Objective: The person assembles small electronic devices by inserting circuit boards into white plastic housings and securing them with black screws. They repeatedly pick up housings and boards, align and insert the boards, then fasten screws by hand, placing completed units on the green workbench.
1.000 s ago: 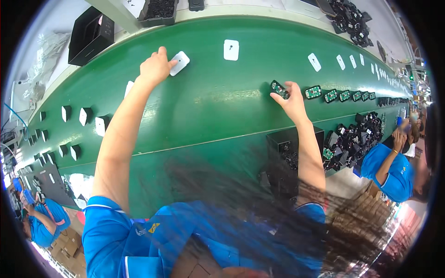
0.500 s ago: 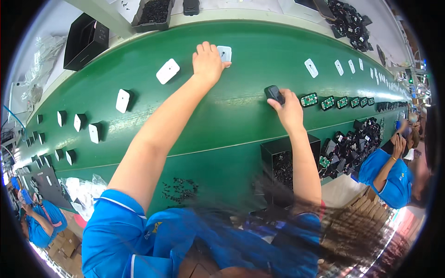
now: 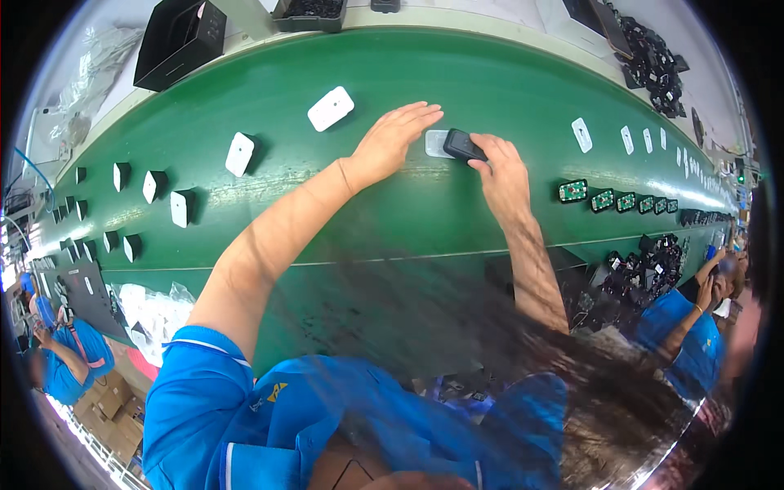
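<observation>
My right hand (image 3: 502, 173) grips a black plastic housing (image 3: 464, 145) between thumb and fingers. The housing overlaps the right part of a pale, translucent rectangular cover plate (image 3: 435, 144) that lies on the green work surface. Whether the two parts touch or are fitted together I cannot tell. Left of the plate, my left hand (image 3: 394, 140) is stretched flat with its fingers out, apart from the plate and holding nothing. Further left sits a white-topped unit (image 3: 331, 109), with another white-faced black unit (image 3: 239, 154) beyond it.
Several white plates (image 3: 581, 135) and black housings with green circuit boards (image 3: 573, 191) line the green surface (image 3: 392, 220) at right. A heap of black parts (image 3: 645, 265) lies nearer. A black box (image 3: 180, 45) stands far left. Co-workers (image 3: 686, 322) sit on both sides.
My left hand has come off the cover plate, which now lies nearer to me. My right hand has carried the black housing leftward and away from me to the plate. The whole view has shifted slightly.
</observation>
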{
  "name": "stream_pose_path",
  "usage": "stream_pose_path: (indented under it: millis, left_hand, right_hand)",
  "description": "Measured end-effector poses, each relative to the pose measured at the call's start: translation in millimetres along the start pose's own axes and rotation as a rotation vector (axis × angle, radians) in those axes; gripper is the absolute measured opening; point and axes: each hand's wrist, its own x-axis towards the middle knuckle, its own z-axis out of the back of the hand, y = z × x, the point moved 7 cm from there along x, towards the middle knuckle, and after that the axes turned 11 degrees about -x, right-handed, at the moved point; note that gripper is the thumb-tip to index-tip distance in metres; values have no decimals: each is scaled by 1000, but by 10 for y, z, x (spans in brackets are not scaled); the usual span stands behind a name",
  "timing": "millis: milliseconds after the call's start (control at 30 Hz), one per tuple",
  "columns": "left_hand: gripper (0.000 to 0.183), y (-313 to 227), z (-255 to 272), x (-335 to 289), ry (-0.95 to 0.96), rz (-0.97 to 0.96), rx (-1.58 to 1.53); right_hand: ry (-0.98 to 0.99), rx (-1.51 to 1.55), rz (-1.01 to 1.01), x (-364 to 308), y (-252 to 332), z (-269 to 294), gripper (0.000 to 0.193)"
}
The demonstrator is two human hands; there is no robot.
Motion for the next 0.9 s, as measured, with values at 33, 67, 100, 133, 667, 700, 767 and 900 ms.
stream_pose_path:
  millis: [33, 67, 100, 133, 667, 700, 767, 900]
  left_hand:
    - [52, -15, 1, -13, 9, -8, -15]
    - [52, -30, -2, -24, 19, -17, -29]
    - [53, -37, 4, -52, 21, -19, -37]
    - [54, -38, 10, -78, 20, -11, -30]
    - [57, -178, -208, -311, 89, -41, 402]
    - [59, -198, -232, -308, 71, -35, 441]
    - [62, -249, -310, -268, 45, -49, 512]
    - [61, -195, -311, -106, 45, 2, 574]
  right_hand:
    - [22, -17, 27, 35, 48, -18, 37]
    - [16, -33, 56, 64, 70, -32, 36]
    - [23, -34, 101, 102, 108, -65, 36]
    - [30, -36, 145, 138, 148, -95, 36]
    - [-39, -278, 243, 79, 362, -391, 34]
    - [-39, -248, 222, 107, 336, -382, 34]
    - [56, -106, 168, 192, 202, -380, 28]
    - [328, 133, 34, 496, 32, -367, 28]
